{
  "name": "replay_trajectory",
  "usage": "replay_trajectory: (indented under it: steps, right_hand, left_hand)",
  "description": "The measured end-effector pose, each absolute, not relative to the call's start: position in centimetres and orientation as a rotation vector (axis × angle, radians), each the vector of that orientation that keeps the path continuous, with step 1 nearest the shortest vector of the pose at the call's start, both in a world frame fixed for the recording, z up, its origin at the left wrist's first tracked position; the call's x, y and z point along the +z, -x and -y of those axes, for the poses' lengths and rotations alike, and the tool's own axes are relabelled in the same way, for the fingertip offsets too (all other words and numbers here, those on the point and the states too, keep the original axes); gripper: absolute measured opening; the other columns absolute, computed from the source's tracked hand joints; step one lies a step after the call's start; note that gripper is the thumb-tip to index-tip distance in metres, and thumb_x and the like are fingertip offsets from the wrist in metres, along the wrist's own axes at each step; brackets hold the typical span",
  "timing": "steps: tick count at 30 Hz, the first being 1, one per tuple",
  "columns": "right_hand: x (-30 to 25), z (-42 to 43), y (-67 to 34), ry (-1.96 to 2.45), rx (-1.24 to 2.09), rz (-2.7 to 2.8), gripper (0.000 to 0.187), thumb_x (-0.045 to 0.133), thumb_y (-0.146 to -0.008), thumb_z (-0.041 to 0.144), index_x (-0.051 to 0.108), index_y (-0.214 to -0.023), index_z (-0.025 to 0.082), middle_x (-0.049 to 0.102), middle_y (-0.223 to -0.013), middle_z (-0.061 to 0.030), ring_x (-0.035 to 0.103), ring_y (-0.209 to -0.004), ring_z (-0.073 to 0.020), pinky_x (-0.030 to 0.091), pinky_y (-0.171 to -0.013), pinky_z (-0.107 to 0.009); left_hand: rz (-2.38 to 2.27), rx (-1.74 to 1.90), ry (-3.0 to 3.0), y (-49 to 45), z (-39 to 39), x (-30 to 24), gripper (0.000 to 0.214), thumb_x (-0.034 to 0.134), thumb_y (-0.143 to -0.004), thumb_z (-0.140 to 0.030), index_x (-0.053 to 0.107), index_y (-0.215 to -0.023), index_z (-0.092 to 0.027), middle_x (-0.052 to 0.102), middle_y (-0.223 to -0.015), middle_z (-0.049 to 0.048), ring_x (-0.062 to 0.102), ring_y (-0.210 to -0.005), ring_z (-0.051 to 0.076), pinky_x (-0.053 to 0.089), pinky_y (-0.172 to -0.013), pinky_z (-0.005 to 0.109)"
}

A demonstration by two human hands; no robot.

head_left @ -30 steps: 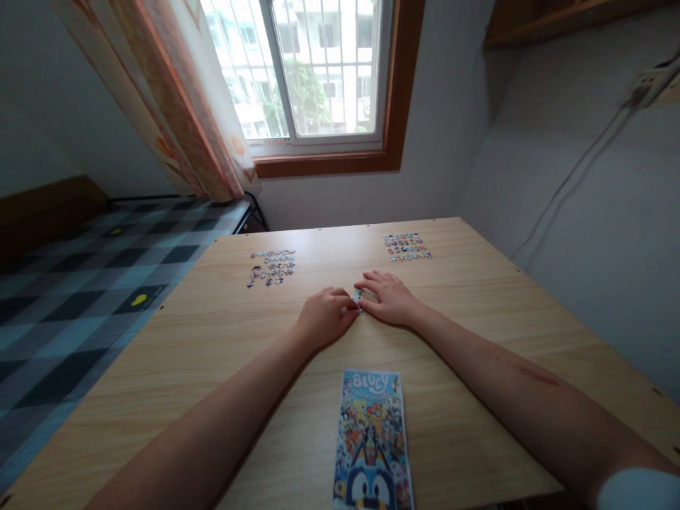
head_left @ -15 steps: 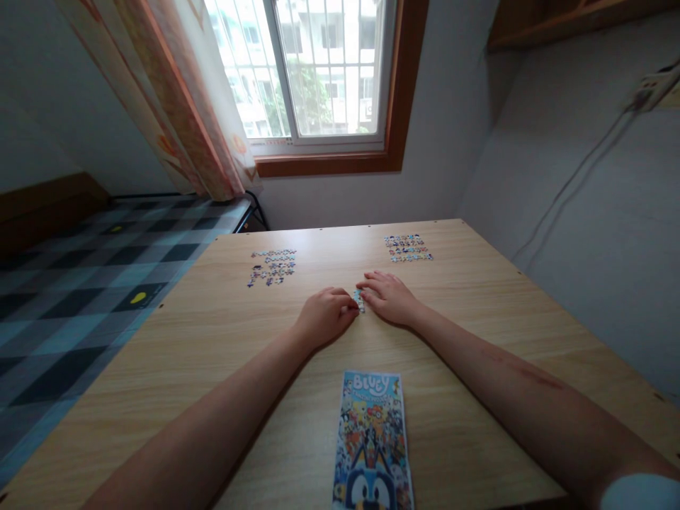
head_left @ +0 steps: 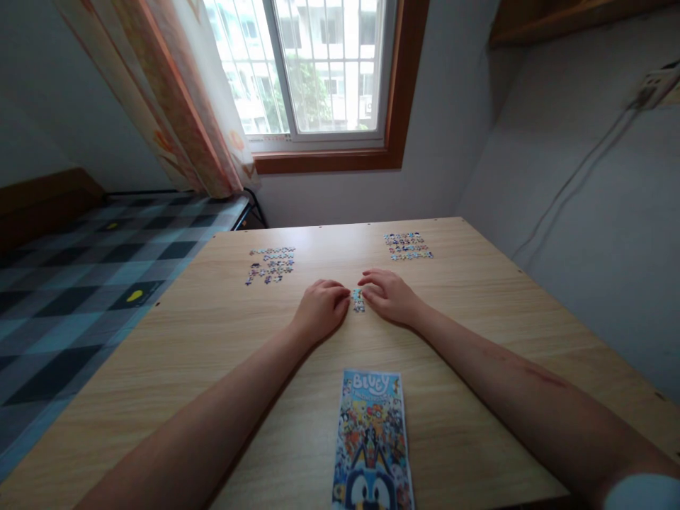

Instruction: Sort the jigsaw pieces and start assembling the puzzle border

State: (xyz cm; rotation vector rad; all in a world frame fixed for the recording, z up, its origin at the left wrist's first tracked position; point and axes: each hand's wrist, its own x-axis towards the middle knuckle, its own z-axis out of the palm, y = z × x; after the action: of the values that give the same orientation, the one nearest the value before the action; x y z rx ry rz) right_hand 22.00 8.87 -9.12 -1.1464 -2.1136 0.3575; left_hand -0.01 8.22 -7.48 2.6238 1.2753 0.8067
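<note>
A small cluster of joined puzzle pieces [head_left: 358, 300] lies on the wooden table [head_left: 223, 333], about at its middle. My left hand [head_left: 320, 309] rests just left of the cluster with its fingers curled, the fingertips at the cluster's edge. On the other side, my right hand [head_left: 390, 296] has bent fingers and a thumb that touch the cluster. Both forearms lie on the tabletop.
Loose puzzle pieces are laid out in a group at the far left [head_left: 270, 265] and in another at the far right [head_left: 406, 246]. A printed picture card [head_left: 372, 443] lies at the near edge. A bed with a checked cover [head_left: 79, 283] stands left of the table, and a wall on the right.
My hands have drawn slightly apart, so more of the small cluster shows between them. The view has shifted a little.
</note>
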Motion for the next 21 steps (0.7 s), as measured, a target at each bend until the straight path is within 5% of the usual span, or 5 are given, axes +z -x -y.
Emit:
replay_trajectory:
  steps: [7,21]
  right_hand:
    - [-8.67,-8.53,-22.09,1.078,0.318,2.125,0.011,0.066,-0.086,0.028,0.077,-0.085,0.027,0.075,-0.106,-0.0044,0.063,-0.114,-0.0240,0.041,-0.108,-0.043]
    - [-8.36,-8.31,-22.44,1.063,0.370,2.292,0.012,0.068,-0.089,0.035,0.078,-0.090,0.030,0.077,-0.105,0.0005,0.063,-0.113,-0.0222,0.035,-0.109,-0.042]
  left_hand:
    - [-1.370,0.861,-2.539,0.09,-8.57,-7.57,0.023,0.056,-0.089,-0.022,0.078,-0.092,-0.020,0.076,-0.098,0.0065,0.067,-0.093,0.022,0.052,-0.093,0.040]
    - [-1.406,0.839,-2.498,-0.16,-9.07,-8.03,0.025,0.056,-0.088,-0.026,0.079,-0.096,-0.021,0.077,-0.101,0.0054,0.066,-0.097,0.022,0.050,-0.097,0.041]
